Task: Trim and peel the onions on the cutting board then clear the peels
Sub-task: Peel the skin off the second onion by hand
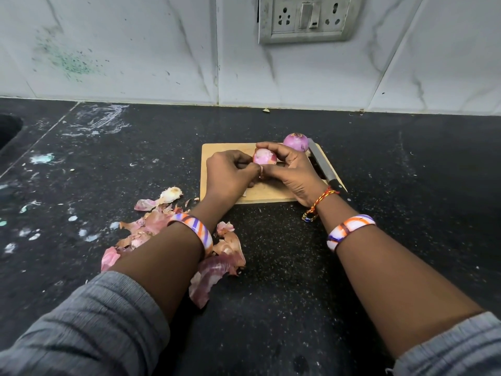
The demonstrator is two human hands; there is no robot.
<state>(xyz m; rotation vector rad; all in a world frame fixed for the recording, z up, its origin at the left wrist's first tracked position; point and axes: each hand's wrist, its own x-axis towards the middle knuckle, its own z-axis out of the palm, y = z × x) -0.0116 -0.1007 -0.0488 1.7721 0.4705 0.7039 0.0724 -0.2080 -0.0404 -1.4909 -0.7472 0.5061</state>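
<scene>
A small wooden cutting board [217, 150] lies on the black counter. Above it my right hand [291, 172] grips a pale pink onion [264, 156]. My left hand [230, 172] pinches a strip of that onion's skin at its lower side. A second onion [296, 141], purple and smooth, rests at the board's far right corner. A knife [324, 166] lies along the board's right edge, blade pointing away from me. A pile of loose onion peels [151, 226] covers the counter to the left of and under my left forearm.
The black counter [379, 172] is speckled, with white smears on its left half. A tiled wall with a socket panel [306, 19] stands behind. A dark sink edge [8, 128] shows at far left.
</scene>
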